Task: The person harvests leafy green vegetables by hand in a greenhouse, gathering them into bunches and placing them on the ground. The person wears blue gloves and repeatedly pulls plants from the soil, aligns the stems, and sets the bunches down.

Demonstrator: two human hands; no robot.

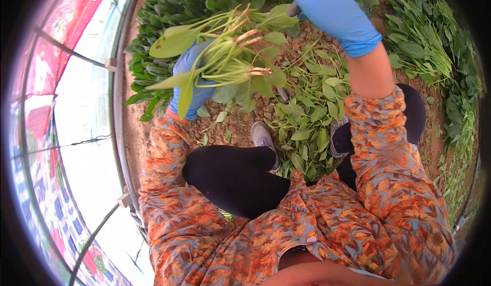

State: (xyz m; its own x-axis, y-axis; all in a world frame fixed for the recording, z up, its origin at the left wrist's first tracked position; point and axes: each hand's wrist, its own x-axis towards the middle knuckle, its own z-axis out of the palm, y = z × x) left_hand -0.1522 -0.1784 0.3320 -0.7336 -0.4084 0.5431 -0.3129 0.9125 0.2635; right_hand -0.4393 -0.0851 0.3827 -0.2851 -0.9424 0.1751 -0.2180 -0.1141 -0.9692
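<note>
My left hand (188, 78), in a blue disposable glove, is closed around a bunch of uprooted spinach-like leafy greens (226, 55), their pale trimmed-looking roots pointing right. My right hand (326, 9), gloved in the same blue with darker, dirty fingertips, is raised at the top edge, right of the bunch. Its fingers are partly cut off by the frame, so whether they hold anything is not plain. Below it, loose leaves and stems (307, 121) lie scattered on brown soil between my shoes. A small grey object (282, 93), partly covered, sticks out among them.
Dense growing greens (168, 13) stand at the upper left. Piles of pulled greens (422, 48) lie along the right side. A metal-framed wall with translucent sheeting (88, 90) curves down the left. My bent knees (234, 174) are close to the loose leaves.
</note>
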